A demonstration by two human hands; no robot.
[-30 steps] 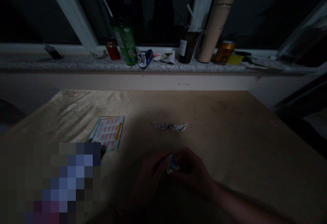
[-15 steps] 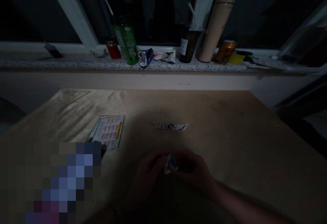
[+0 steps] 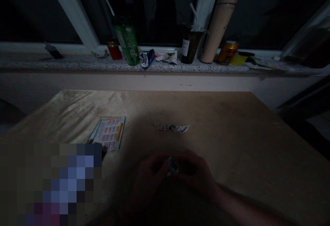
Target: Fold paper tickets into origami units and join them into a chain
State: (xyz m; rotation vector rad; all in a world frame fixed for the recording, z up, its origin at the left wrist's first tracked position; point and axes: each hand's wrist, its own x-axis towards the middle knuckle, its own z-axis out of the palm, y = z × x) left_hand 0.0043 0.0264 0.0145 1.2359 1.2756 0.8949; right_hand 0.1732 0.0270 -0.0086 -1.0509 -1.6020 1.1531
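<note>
The scene is dim. My left hand (image 3: 151, 174) and my right hand (image 3: 196, 174) meet low at the centre of a tan table (image 3: 232, 133), fingers curled and pinched on a small folded piece of printed paper (image 3: 173, 166) held between them. Farther out on the table lies a folded paper shape (image 3: 172, 127), long and narrow, untouched. A printed sheet (image 3: 109, 136) lies flat to the left of my hands.
A stone window ledge (image 3: 77, 63) beyond the table carries a green bottle (image 3: 127, 40), a red jar (image 3: 114, 51), a dark bottle (image 3: 189, 45), a beige tube (image 3: 219, 26), an orange can (image 3: 227, 52) and crumpled wrappers (image 3: 146, 58). A blurred patch covers the lower left.
My fingers have drawn closer around the small folded paper, so less of it shows. The paper shape and the printed sheet on the table have not moved.
</note>
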